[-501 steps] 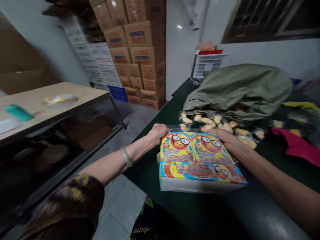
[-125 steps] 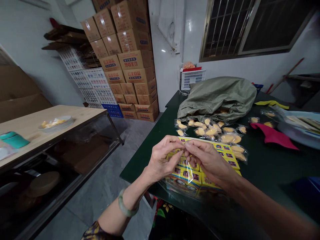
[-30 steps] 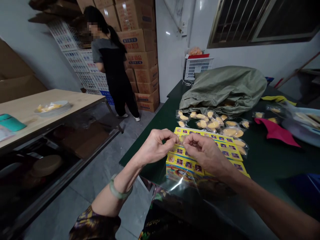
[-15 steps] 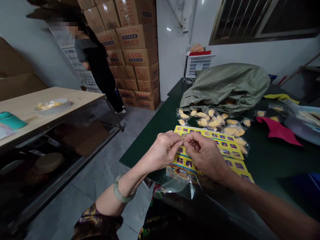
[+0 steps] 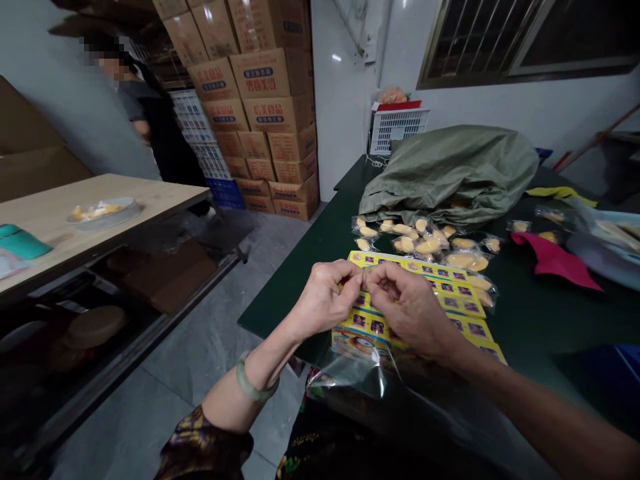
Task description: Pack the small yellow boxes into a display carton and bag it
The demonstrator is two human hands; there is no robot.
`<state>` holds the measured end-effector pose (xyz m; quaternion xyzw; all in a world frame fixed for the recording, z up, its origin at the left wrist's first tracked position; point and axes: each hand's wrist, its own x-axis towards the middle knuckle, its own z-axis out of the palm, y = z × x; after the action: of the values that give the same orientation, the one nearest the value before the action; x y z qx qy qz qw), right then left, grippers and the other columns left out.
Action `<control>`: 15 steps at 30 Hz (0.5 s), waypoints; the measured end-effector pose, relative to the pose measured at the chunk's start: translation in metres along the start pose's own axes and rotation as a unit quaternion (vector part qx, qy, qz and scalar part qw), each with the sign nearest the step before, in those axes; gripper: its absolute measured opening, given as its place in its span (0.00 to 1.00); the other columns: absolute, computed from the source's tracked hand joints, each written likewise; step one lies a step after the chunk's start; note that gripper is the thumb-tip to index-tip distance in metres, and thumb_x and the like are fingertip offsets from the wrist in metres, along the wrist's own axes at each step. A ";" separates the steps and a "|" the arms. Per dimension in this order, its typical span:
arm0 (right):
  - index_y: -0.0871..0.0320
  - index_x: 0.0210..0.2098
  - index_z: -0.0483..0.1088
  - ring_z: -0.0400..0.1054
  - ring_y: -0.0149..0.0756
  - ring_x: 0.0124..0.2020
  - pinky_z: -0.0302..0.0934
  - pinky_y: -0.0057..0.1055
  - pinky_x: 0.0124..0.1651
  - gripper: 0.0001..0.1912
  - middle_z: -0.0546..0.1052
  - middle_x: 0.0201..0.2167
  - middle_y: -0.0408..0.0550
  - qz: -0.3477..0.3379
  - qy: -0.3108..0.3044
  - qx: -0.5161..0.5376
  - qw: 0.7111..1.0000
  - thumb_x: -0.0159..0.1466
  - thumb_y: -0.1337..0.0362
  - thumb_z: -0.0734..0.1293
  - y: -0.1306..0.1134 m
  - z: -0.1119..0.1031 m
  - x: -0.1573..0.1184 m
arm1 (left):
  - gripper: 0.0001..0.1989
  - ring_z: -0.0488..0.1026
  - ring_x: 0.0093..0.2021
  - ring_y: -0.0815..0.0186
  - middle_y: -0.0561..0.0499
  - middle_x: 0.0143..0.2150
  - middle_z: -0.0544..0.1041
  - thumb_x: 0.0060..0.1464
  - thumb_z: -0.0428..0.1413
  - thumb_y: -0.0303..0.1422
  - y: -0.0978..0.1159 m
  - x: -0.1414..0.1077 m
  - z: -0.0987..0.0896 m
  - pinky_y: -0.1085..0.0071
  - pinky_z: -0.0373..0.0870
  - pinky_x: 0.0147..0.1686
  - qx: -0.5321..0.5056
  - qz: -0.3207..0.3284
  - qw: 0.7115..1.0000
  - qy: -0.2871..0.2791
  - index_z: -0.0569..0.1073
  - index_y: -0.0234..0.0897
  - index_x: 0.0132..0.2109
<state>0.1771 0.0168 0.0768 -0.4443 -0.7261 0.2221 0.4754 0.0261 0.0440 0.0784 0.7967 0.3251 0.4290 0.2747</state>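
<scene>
The left hand (image 5: pixel 325 300) and right hand (image 5: pixel 410 310) meet above yellow printed card strips (image 5: pixel 450 288) lying on a dark green table (image 5: pixel 295 293), their fingers nearly closed in a pinch at the strips' upper edge; whatever they grip is too small to tell. A clear plastic bag (image 5: pixel 350 377) lies against the strips' near end. Wrapped yellow snack packets (image 5: pixel 415 245) sit just beyond, before a green sack (image 5: pixel 445 173).

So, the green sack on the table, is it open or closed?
The green sack is open: its loose mouth faces the person, with packets showing inside, and small yellow packets lie on the dark green table just before it.
</scene>
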 end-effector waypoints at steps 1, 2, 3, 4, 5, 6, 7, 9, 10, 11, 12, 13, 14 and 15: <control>0.57 0.23 0.61 0.55 0.25 0.18 0.52 0.24 0.22 0.06 0.64 0.17 0.38 0.009 -0.005 0.013 1.000 0.57 0.69 0.59 0.000 -0.001 0.001 | 0.12 0.62 0.24 0.72 0.52 0.22 0.69 0.56 0.49 0.30 0.000 0.000 -0.001 0.75 0.58 0.25 -0.013 -0.011 1.000 -0.002 0.72 0.31 0.27; 0.57 0.23 0.62 0.56 0.26 0.19 0.52 0.24 0.22 0.07 0.64 0.18 0.39 0.017 -0.008 0.025 1.000 0.57 0.68 0.60 0.000 -0.001 0.001 | 0.13 0.63 0.24 0.72 0.52 0.23 0.70 0.57 0.49 0.31 0.000 -0.001 -0.003 0.75 0.59 0.25 -0.021 -0.016 1.000 -0.006 0.73 0.31 0.28; 0.58 0.23 0.62 0.56 0.26 0.19 0.53 0.24 0.22 0.07 0.65 0.18 0.39 0.023 -0.008 0.034 0.999 0.58 0.68 0.60 0.001 -0.001 0.001 | 0.13 0.64 0.25 0.72 0.51 0.24 0.70 0.57 0.49 0.31 0.001 -0.001 -0.004 0.75 0.60 0.26 -0.025 -0.015 0.999 -0.013 0.74 0.31 0.29; 0.58 0.23 0.62 0.57 0.26 0.19 0.53 0.24 0.22 0.07 0.65 0.18 0.39 0.025 -0.006 0.038 0.999 0.58 0.67 0.60 0.001 -0.001 0.001 | 0.13 0.65 0.27 0.71 0.50 0.26 0.72 0.58 0.49 0.31 0.001 -0.001 -0.005 0.74 0.61 0.27 -0.025 -0.010 0.999 -0.023 0.74 0.31 0.30; 0.58 0.23 0.62 0.57 0.26 0.19 0.54 0.24 0.23 0.07 0.65 0.18 0.39 0.025 -0.002 0.038 0.999 0.58 0.67 0.60 0.002 -0.001 0.002 | 0.12 0.67 0.28 0.71 0.50 0.28 0.73 0.58 0.50 0.31 0.001 -0.002 -0.007 0.74 0.62 0.29 -0.023 -0.003 0.999 -0.032 0.75 0.32 0.31; 0.58 0.23 0.62 0.57 0.26 0.19 0.54 0.24 0.23 0.07 0.65 0.18 0.39 0.023 0.003 0.033 0.999 0.58 0.67 0.60 0.003 -0.001 0.002 | 0.11 0.68 0.29 0.70 0.49 0.29 0.74 0.58 0.50 0.31 0.001 -0.002 -0.007 0.74 0.63 0.30 -0.022 0.002 0.999 -0.036 0.76 0.32 0.33; 0.58 0.23 0.63 0.56 0.25 0.19 0.54 0.24 0.23 0.07 0.65 0.18 0.38 0.021 0.007 0.026 0.999 0.58 0.68 0.61 0.003 -0.001 0.001 | 0.11 0.68 0.30 0.70 0.49 0.29 0.74 0.58 0.51 0.31 0.001 -0.002 -0.008 0.74 0.64 0.30 -0.024 0.004 0.999 -0.035 0.76 0.33 0.33; 0.58 0.23 0.63 0.56 0.25 0.19 0.53 0.24 0.23 0.07 0.65 0.17 0.38 0.014 0.011 0.011 1.000 0.58 0.69 0.61 0.004 0.000 0.001 | 0.10 0.69 0.30 0.70 0.49 0.29 0.75 0.57 0.52 0.31 0.000 -0.002 -0.006 0.74 0.65 0.31 -0.030 0.004 0.999 -0.019 0.76 0.33 0.33; 0.58 0.24 0.63 0.55 0.25 0.18 0.53 0.24 0.23 0.07 0.64 0.17 0.37 0.009 0.013 0.003 1.000 0.58 0.69 0.61 0.004 0.000 0.001 | 0.10 0.69 0.30 0.69 0.49 0.29 0.75 0.57 0.52 0.30 0.000 -0.002 -0.005 0.74 0.65 0.31 -0.031 0.006 0.999 -0.010 0.76 0.33 0.32; 0.58 0.24 0.63 0.55 0.25 0.18 0.53 0.24 0.23 0.07 0.64 0.17 0.37 0.004 0.016 -0.006 1.000 0.58 0.70 0.61 0.004 0.001 0.000 | 0.10 0.69 0.30 0.69 0.49 0.28 0.75 0.57 0.52 0.30 0.000 -0.002 -0.003 0.73 0.65 0.31 -0.028 0.013 1.000 -0.003 0.76 0.33 0.32; 0.58 0.24 0.63 0.55 0.25 0.18 0.53 0.24 0.23 0.07 0.64 0.17 0.37 -0.003 0.020 -0.018 1.000 0.58 0.70 0.60 0.004 0.001 0.000 | 0.10 0.69 0.30 0.69 0.49 0.28 0.75 0.57 0.51 0.29 0.000 -0.002 -0.002 0.73 0.66 0.31 -0.019 0.023 1.000 0.001 0.75 0.33 0.31; 0.58 0.24 0.63 0.55 0.25 0.18 0.52 0.24 0.23 0.07 0.64 0.17 0.37 -0.010 0.026 -0.030 0.999 0.58 0.70 0.60 0.004 0.002 -0.001 | 0.11 0.69 0.30 0.69 0.49 0.27 0.75 0.57 0.50 0.29 0.000 -0.003 0.000 0.72 0.66 0.32 -0.005 0.035 0.999 0.006 0.75 0.34 0.30; 0.58 0.24 0.63 0.55 0.25 0.18 0.52 0.24 0.23 0.07 0.64 0.17 0.37 -0.018 0.032 -0.043 0.998 0.58 0.70 0.60 0.004 0.002 -0.001 | 0.12 0.69 0.30 0.68 0.49 0.26 0.74 0.57 0.50 0.28 0.000 -0.003 0.001 0.72 0.65 0.32 0.012 0.046 0.999 0.011 0.74 0.34 0.28; 0.58 0.23 0.63 0.56 0.25 0.18 0.52 0.24 0.24 0.08 0.64 0.17 0.37 -0.024 0.037 -0.054 0.998 0.58 0.71 0.60 0.003 0.003 -0.001 | 0.13 0.69 0.29 0.68 0.49 0.25 0.73 0.57 0.49 0.28 0.000 -0.003 0.002 0.72 0.65 0.32 0.027 0.055 0.998 0.017 0.72 0.34 0.27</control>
<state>0.1761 0.0175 0.0726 -0.4593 -0.7297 0.1546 0.4823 0.0269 0.0412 0.0758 0.8131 0.2970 0.4482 0.2232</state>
